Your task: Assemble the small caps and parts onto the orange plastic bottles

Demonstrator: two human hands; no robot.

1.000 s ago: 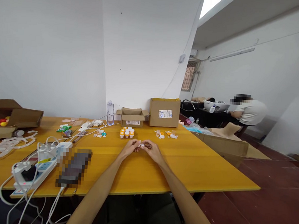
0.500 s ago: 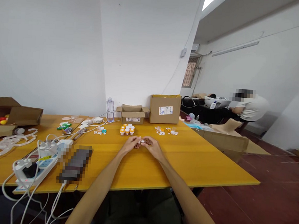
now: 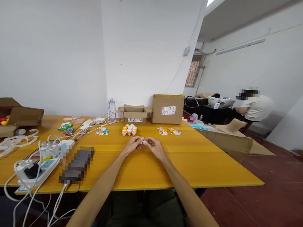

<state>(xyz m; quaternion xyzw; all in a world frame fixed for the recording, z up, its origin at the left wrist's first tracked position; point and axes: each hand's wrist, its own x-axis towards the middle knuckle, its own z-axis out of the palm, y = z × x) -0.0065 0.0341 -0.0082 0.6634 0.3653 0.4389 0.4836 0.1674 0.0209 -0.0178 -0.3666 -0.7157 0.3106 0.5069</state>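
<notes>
My left hand and my right hand meet over the middle of the table, both closed. Between their fingertips is a small white piece, mostly hidden, so its exact kind does not show. Just beyond my left hand stands a tight group of small jars with white and orange lids. Farther right lie loose clear cups with white and orange rings and parts. To the left of the jars is another little pile of white, clear and teal parts.
Two cardboard boxes, a small open box and a taller box, stand at the back beside a water bottle. At left are a phone, a power strip with cables and a box of coloured balls. A person sits far right.
Both hands stay together around the small white piece, with slight finger movement. The view has shifted a little.
</notes>
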